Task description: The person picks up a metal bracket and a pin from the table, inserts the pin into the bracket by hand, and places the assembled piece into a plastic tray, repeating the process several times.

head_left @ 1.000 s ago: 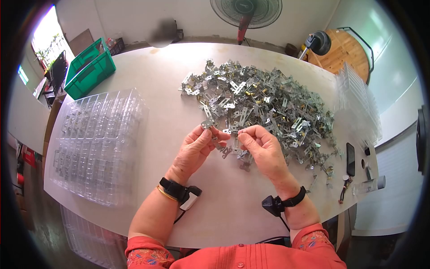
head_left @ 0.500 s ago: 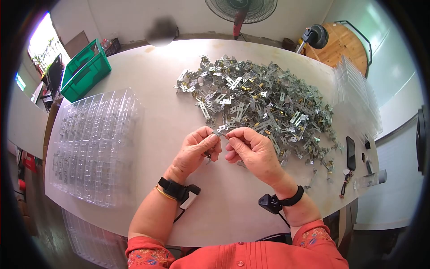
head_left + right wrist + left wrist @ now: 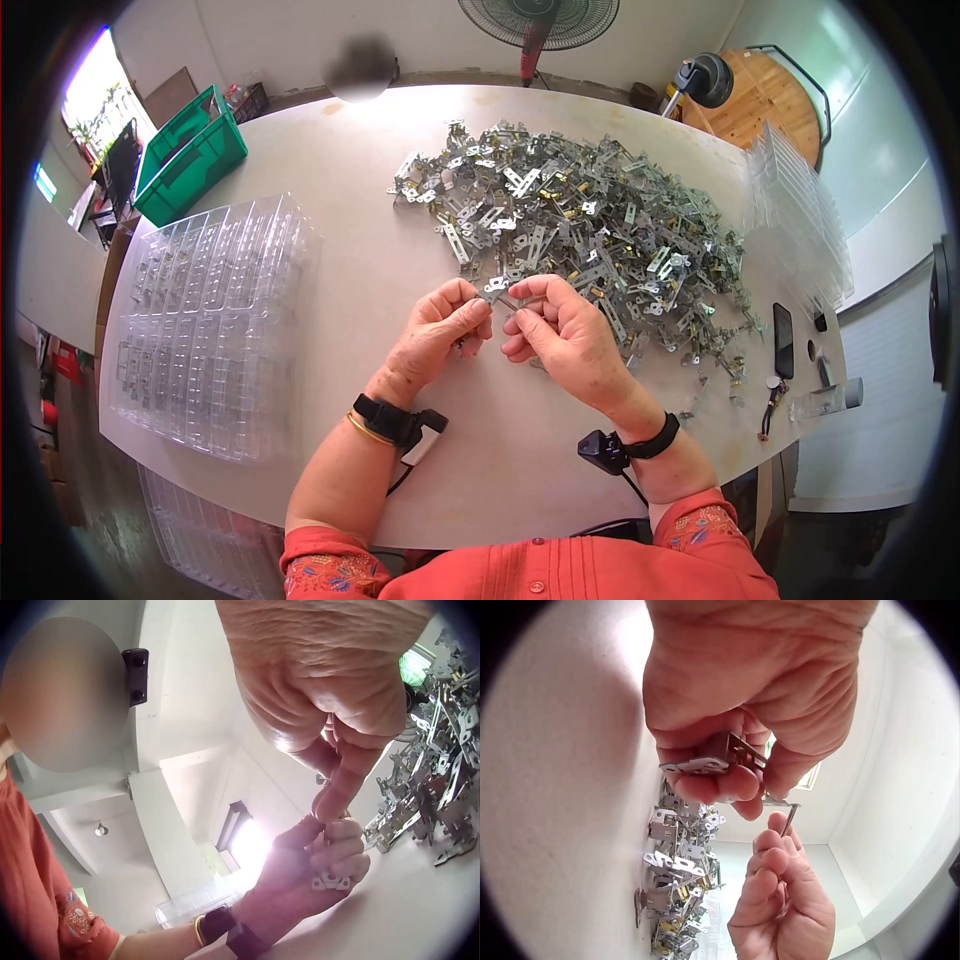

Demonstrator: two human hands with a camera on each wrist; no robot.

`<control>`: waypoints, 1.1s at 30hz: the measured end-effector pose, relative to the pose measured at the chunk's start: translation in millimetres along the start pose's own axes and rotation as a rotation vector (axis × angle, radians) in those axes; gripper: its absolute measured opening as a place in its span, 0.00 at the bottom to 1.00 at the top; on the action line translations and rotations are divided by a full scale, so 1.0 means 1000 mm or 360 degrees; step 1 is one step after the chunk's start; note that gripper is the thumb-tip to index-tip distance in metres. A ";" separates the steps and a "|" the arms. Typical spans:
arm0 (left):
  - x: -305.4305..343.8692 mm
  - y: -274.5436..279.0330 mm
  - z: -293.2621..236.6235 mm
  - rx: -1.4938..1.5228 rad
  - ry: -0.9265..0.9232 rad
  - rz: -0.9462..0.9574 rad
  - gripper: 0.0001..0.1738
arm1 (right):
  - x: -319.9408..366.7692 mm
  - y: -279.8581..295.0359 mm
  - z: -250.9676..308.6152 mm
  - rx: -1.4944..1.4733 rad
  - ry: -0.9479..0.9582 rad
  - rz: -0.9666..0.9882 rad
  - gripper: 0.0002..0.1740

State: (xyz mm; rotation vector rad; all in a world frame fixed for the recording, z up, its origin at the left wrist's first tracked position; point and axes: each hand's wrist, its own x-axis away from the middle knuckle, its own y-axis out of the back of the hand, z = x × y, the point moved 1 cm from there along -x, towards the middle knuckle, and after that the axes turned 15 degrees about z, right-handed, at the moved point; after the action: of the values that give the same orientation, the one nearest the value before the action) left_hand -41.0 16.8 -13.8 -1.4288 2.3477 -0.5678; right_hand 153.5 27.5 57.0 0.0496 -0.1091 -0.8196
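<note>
**Pinch meets pinch**

Head: beside the heap of silver stamped brackets (image 3: 590,225), left hand (image 3: 435,335) and right hand (image 3: 565,335) meet.

Left wrist: left fingers clamp a flat silver bracket (image 3: 705,763); right fingers pinch a thin metal strip (image 3: 787,817).

Right wrist: tips together; a slack pinch could drop it into that heap.

Brackets (image 3: 590,235): shiny stamped metal, some brassy. Trays (image 3: 205,320) left: clear glossy plastic. Table (image 3: 340,210): matt, smooth. Crate (image 3: 190,155) upper left: green plastic.

Brackets (image 3: 705,763): silver-grey. Pile (image 3: 590,230): same, brass flecks. Crate (image 3: 190,150): green. Trays (image 3: 210,320): clear. Table (image 3: 350,250): off-white. Sleeves (image 3: 330,575): orange-red, floral embroidery. Wrist straps (image 3: 380,413): black. Bangle (image 3: 368,432): gold.
</note>
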 end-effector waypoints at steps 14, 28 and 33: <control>0.001 -0.002 0.002 -0.0390 0.0166 0.0029 0.13 | -0.001 0.000 -0.004 -0.0073 -0.0045 0.0098 0.13; 0.001 -0.008 -0.005 -0.0649 0.0284 0.0138 0.16 | 0.000 0.003 -0.012 0.0693 0.0206 -0.0175 0.04; 0.002 -0.010 -0.002 -0.0588 0.0282 0.0159 0.13 | -0.004 0.004 -0.016 0.0580 0.0558 -0.0280 0.04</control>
State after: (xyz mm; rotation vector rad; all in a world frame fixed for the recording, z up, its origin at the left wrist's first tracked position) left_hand -35.5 11.3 -7.0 -1.4468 2.7581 -0.2489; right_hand 155.3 33.5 41.5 0.5504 0.0800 -0.9463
